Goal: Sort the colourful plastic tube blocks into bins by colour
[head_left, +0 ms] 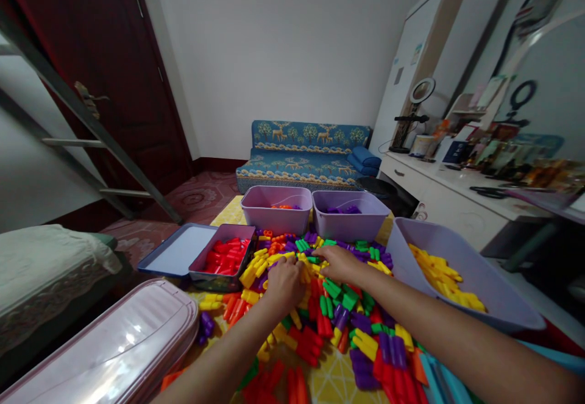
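My left hand [286, 281] is in the middle of a big pile of plastic building blocks, its fingers curled round yellow blocks [303, 269]. Just to its right, my right hand [342, 264] reaches into the same pile. Its fingers are apart over yellow and green blocks, with nothing seen firmly gripped. Green blocks [350, 297] and red blocks [309, 344] lie below the hands. Purple blocks [363, 367] are spread nearer to me. The undersides of both hands are hidden.
Two lilac bins [276, 215] [351, 224] stand behind the pile, with a few blocks inside. A lilac bin [493, 306] at right holds yellow blocks. An open tin [223, 279] at left holds red ones. A pink lid [137, 337] lies front left; a blue sofa [297, 161] stands beyond.
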A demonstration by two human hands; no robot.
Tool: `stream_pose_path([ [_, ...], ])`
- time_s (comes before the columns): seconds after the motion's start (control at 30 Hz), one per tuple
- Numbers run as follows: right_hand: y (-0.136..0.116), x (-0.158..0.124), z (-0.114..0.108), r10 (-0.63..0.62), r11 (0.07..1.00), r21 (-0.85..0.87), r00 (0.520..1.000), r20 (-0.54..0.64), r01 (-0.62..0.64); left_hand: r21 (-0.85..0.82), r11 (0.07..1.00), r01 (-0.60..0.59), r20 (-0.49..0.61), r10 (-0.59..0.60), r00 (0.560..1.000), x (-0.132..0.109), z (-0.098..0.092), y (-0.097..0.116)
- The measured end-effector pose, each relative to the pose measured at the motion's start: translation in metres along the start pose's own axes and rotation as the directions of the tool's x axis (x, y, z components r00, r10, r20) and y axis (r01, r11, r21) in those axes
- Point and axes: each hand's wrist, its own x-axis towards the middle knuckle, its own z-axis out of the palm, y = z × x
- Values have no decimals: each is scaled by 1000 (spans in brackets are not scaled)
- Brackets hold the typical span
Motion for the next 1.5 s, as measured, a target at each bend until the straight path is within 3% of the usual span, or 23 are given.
stream_pose_path([
  [0.2,-14,10,14,-167,986,6,985,44,167,25,1000,6,1,-6,1000,8,4,-11],
  [0.33,-12,10,12,-115,993,-25,990,75,118,-41,999,-3,2,3,1000,7,0,-18],
  [0.5,9,8,1,62,998,20,996,69,-64,-137,990,29,70,-19,997,4,-5,-29],
  [0.63,21,4,-6,26,998,57,989,142,-34,-95,989,114,77,-107,991,6,-6,-28],
  [0.77,18,-4,-15,-48,998,60,963,264,33,-38,992,120,58,-118,991,14,-10,-27],
  [0.87,10,-12,-21,-59,998,20,942,331,56,-12,995,96,51,-96,994,22,-17,-26],
  [1.1,3,-14,-15,-1,997,-79,953,302,26,56,996,66,62,-70,996,57,-30,-4],
  [1.27,6,-14,-7,0,997,-81,962,273,22,27,998,-53,111,49,993,87,-18,7],
  [1.5,4,-16,-6,-8,991,-129,969,246,41,39,997,-68,156,61,986,106,-3,14],
])
